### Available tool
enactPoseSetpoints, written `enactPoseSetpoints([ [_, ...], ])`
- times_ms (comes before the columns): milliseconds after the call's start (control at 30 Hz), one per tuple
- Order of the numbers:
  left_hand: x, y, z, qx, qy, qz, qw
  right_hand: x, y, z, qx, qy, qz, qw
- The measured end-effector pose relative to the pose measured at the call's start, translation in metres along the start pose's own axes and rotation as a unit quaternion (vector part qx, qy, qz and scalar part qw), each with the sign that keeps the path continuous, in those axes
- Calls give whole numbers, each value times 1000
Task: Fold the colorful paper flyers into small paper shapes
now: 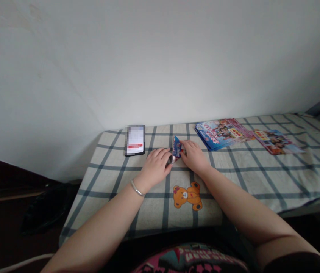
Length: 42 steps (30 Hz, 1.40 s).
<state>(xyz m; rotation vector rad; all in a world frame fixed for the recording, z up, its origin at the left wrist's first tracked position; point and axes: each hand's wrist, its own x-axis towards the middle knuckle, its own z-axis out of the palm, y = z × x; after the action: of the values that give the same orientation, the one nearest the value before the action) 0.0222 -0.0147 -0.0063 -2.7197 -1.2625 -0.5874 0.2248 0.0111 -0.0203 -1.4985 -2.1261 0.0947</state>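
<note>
In the head view, the small folded paper [177, 149] stands tilted on the checked sheet [262, 170] of the bed, directly between the two hands. Its long axis runs away from the person and leans slightly right. The right hand [195, 157] has its fingers [184, 147] closed on the paper's right edge. The left hand [155, 165] is equally near, its bent fingers [166, 156] touching the lower left corner, though I cannot tell whether they grip it.

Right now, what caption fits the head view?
Left hand and right hand hold a folded paper on the checked cloth, phone and leaflets nearby.
</note>
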Motion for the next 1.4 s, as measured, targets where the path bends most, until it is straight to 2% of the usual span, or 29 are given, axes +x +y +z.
enactPoseSetpoints([
  [333, 1, -5, 10, -46, 15, -44, 998, 1, 0, 7, 100, 1, -63, 993],
  [600, 4, -17, 17, -164, 87, -89, 979, 0, -6, 5, 164, 3, -97, 982],
  [867, 4, -13, 9, -250, 120, -47, 960, -4, -15, -2, 194, 16, -117, 974],
  [1167, 3, -9, 4, -298, 85, 7, 951, -5, -14, -1, 244, -5, -79, 967],
  [1400, 1, -9, 16, -339, 111, -48, 933, -6, -17, -3, 272, -21, -82, 958],
])
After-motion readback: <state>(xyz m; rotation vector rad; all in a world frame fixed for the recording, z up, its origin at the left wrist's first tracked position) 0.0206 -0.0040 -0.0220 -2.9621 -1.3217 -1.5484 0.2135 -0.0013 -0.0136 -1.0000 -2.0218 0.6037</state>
